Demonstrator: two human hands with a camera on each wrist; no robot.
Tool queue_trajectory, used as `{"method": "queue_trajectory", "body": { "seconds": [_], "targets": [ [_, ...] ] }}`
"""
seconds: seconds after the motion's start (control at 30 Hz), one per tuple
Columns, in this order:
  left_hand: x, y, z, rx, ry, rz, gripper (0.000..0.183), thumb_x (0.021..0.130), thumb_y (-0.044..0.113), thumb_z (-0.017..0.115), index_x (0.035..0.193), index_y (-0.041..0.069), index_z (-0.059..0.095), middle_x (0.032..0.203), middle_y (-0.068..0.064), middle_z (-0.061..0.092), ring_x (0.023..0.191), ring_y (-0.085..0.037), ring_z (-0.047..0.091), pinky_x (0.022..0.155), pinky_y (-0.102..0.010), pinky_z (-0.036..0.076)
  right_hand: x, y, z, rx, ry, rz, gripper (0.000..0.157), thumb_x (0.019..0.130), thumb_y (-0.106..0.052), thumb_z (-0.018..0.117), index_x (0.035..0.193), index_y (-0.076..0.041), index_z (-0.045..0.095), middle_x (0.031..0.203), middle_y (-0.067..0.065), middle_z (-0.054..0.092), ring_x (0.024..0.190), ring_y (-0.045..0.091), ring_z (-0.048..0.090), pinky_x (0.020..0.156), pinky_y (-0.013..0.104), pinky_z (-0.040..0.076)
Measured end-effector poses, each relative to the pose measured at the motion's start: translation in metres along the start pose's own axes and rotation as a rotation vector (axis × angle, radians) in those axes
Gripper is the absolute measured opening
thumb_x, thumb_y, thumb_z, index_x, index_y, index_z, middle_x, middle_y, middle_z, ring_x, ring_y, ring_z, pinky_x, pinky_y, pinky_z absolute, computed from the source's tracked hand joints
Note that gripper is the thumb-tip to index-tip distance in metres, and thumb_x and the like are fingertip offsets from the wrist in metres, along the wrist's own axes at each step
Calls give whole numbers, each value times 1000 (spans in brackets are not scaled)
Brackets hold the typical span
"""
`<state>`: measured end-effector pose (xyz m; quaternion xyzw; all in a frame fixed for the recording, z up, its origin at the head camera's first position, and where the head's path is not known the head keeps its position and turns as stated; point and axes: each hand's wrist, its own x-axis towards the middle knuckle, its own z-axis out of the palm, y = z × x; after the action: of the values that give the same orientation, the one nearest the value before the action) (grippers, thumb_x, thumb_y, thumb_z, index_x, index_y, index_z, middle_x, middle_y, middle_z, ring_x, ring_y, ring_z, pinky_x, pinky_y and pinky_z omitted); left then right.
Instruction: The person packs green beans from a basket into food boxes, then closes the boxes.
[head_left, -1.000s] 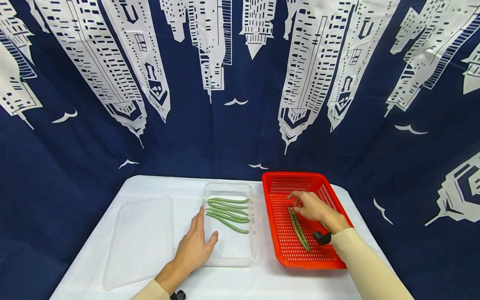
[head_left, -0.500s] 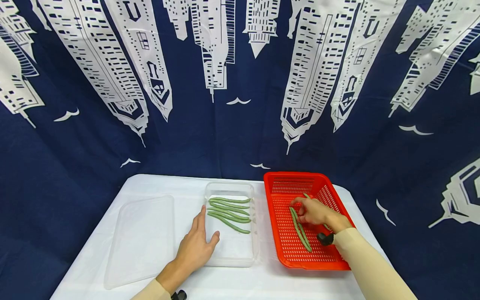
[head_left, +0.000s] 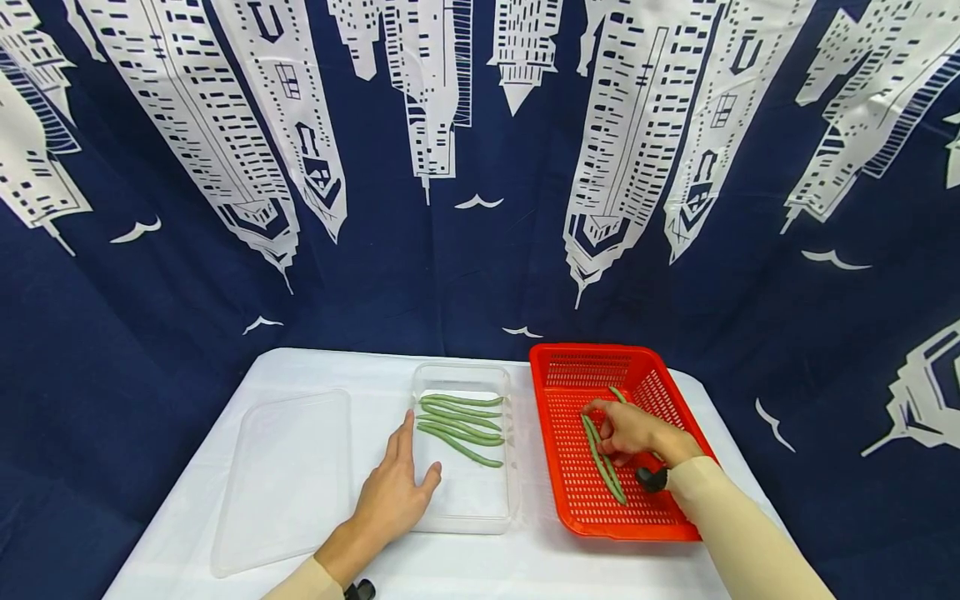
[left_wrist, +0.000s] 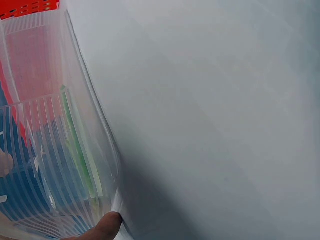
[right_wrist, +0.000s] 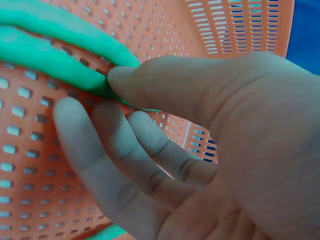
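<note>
One white table [head_left: 540, 571] stands before one dark blue cloth [head_left: 450, 275] with white buildings and birds printed on it. At the far left lies one flat, clear lid [head_left: 288, 479]. Next comes the left hand [head_left: 393, 500]; its fingers are straight, the thumb stands apart from them, and it touches the left wall of one clear container [head_left: 465, 504]. In the left wrist view, one fingertip is at the container's edge. Inside the container I count five green beans [head_left: 465, 402], lying side by side across its upper half.

To the right, apart from the container, is one red basket [head_left: 564, 417] with many small holes. It holds at least three loose beans [head_left: 603, 473]: two lie close together, and the other is partly hidden beneath the right hand [head_left: 633, 429]. This hand is inside the basket with bent fingers. In the right wrist view, its thumb touches the end of the two beans, while three fingertips stay apart from it; whether it pinches them, I cannot tell.
</note>
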<state>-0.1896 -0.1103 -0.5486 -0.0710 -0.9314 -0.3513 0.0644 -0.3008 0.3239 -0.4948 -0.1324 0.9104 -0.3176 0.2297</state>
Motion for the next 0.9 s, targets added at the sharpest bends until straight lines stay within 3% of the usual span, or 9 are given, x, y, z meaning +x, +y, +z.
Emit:
{"method": "queue_trajectory", "body": {
  "seconds": [0.3, 0.7, 0.9],
  "targets": [
    [0, 1, -1, -4, 1, 5, 96, 112, 33, 72, 186, 3, 18, 181, -29, 45, 131, -55, 77, 95, -67, 68, 0, 1, 3, 82, -35, 8, 74, 94, 21, 66, 165, 4, 52, 77, -1, 41, 72, 17, 49, 61, 31, 59],
    [0, 1, -2, -9, 0, 6, 96, 112, 33, 73, 185, 2, 19, 181, -30, 44, 131, -55, 77, 93, -67, 69, -2, -1, 2, -5, 15, -7, 71, 92, 20, 75, 159, 1, 59, 93, 10, 60, 70, 18, 63, 65, 38, 70],
    [0, 1, -1, -4, 7, 5, 97, 112, 33, 72, 185, 1, 18, 181, -30, 45, 133, -55, 76, 96, -68, 68, -3, -1, -1, -35, 25, -34, 71, 92, 18, 77, 159, 2, 57, 99, 14, 63, 69, 18, 67, 64, 35, 70]
  ]
}}
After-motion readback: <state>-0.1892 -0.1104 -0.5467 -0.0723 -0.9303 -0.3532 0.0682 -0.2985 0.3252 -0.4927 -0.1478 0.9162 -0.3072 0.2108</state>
